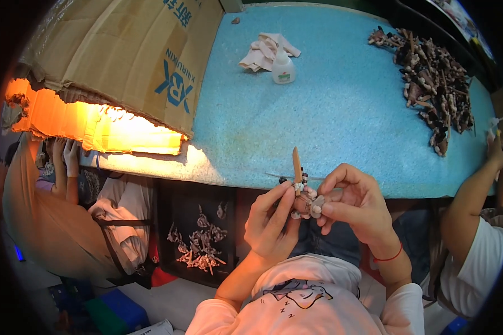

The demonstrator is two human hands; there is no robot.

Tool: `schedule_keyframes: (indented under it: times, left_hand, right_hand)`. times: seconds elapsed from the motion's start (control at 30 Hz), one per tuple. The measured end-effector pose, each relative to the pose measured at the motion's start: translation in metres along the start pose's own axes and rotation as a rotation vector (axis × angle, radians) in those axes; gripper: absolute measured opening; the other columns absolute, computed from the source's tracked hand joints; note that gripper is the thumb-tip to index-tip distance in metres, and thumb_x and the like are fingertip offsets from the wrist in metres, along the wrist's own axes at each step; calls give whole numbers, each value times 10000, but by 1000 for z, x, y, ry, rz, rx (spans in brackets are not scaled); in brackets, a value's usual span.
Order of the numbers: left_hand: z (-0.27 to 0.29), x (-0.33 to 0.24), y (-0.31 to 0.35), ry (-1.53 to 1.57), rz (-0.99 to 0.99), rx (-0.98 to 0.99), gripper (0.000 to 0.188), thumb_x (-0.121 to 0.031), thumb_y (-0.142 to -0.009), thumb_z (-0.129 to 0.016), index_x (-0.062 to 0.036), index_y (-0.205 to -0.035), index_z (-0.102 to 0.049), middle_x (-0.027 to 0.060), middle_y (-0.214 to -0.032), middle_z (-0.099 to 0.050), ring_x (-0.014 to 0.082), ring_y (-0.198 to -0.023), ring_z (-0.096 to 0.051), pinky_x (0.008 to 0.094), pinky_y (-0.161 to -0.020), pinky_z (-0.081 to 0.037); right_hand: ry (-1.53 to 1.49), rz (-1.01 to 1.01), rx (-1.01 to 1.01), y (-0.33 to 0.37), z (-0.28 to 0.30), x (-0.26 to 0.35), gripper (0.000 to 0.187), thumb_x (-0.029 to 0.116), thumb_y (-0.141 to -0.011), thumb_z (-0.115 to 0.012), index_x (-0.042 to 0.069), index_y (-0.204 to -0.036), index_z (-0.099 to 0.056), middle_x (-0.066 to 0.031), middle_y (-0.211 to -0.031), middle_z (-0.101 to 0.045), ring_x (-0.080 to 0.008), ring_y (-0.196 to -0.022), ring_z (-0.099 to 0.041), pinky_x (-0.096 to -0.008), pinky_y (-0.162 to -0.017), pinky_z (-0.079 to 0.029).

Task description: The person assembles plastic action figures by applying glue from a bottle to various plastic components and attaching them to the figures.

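A small toy figurine (304, 202), brown, white and black with a long tan blade-like piece pointing up, is held between my two hands just off the table's near edge. My left hand (271, 222) grips its left side with thumb and fingertips. On the other side, my right hand (353, 205) pinches a pale greyish part of it between thumb and forefinger. Fingers hide some of the figurine. Behind it, a thin dark rod shows at the table edge; I cannot tell whether it touches the figurine.
On the blue table (330, 123) stand a white squeeze bottle (284, 70) and a crumpled cloth (257, 53). Many similar figurines (430, 84) are heaped at right. A cardboard box (128, 50) glows inside at left. Below, a black bin (198, 195) holds more pieces. People sit on both sides.
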State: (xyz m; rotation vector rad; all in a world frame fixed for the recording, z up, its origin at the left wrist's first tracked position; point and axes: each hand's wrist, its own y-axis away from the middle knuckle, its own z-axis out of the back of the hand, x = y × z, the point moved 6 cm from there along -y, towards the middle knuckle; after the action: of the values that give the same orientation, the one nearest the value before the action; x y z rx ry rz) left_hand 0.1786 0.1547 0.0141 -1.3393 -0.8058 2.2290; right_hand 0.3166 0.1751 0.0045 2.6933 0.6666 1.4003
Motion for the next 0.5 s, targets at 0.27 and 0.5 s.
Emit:
schedule_keyframes:
  times: [0.27,0.5]
  left_hand:
    - [4,-3,-1,-17,-27,21,477,147,-614,-640,31,-1073,-587,179,-1060,-534,179,-813,-575,232,-653,-496]
    - [6,-5,0,-7,-35,29,482,158,-604,-636,33,-1068,-588,176,-1054,-535,174,-797,-574,228,-622,-497]
  right_hand:
    - [-48,80,-82,4,-4,-2,208,-36,-773,-598,-32,-933,-465,-91,-818,-543,-140,-671,-590,-260,-530,-537]
    - [8,108,-105,7,-8,-3,210,-42,-770,-596,-31,-934,-465,-88,-808,-536,-131,-674,-580,-261,-534,-541]
